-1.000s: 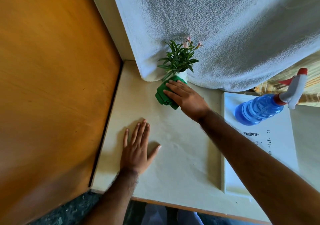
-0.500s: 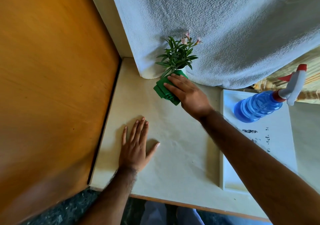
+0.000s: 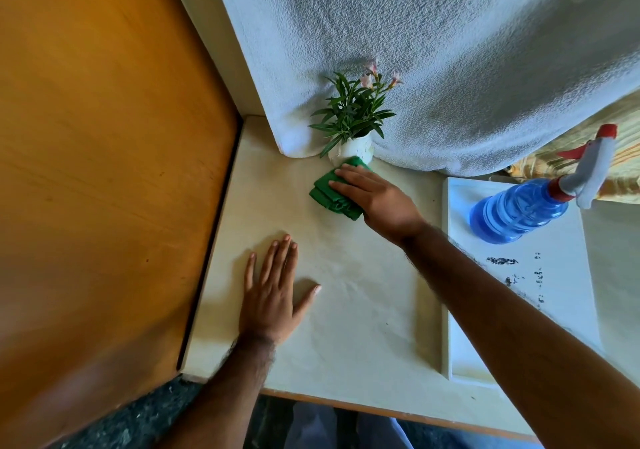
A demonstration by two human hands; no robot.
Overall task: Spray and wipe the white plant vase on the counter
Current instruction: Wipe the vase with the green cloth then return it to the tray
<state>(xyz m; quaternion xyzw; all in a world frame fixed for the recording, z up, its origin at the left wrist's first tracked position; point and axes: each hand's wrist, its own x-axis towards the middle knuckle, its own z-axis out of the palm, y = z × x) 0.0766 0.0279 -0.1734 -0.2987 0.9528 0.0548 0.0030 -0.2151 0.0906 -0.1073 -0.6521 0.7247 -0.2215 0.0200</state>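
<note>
Just above the frame's centre, a white vase holding a green plant stands on the pale desk. The right hand, fingers flat, presses a folded green cloth against the vase's base; the left hand rests released, palm down, lower centre.

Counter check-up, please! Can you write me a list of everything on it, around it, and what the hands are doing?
Surface: pale counter, smooth and cream-coloured.
Job's things: white vase holding a green plant, at the back; folded green cloth at its foot; blue spray bottle on a white tray, to the right.
Clutter: dark specks on the tray.
Hands: right hand presses flat on the cloth; left hand rests open on the counter.
Cables: nothing seen.
Surroundings: white textured fabric hanging behind; wooden panel on the left.
</note>
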